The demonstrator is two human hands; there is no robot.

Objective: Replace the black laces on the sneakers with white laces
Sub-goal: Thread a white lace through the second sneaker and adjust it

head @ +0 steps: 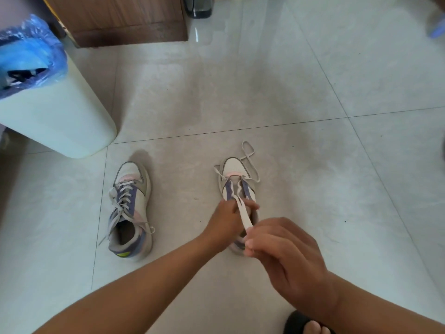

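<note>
A: Far left stood a pale bin (60,116) with a blue bag (29,51) over its rim, and something dark sat inside that bag. I couldn't tell what it was.

B: Behind it was a wooden cabinet (125,20) against the far edge of the tiled floor (240,92).

A: Next came the left sneaker (131,210), toe pointing away, already laced in white right up to the collar. Its loose ends trailed onto the tile on both sides.

B: And the hands?

A: The left hand (228,219) reached across to the right sneaker (237,189), fingers curled on the near part of its upper, around the tongue area. Exactly what it gripped was hidden by the hand itself.

B: The right sneaker sat well apart from the other, also toe away.

A: Yes, and a white lace (244,213) ran through its far eyelets only. One end looped loose on the floor past the toe. The other stretched taut toward the near side, where the right hand (281,251) pinched it between thumb and fingertips, just above the shoe's heel.

B: At the near edge?

A: Toes in a dark sandal (308,324), just under the right wrist.
</note>
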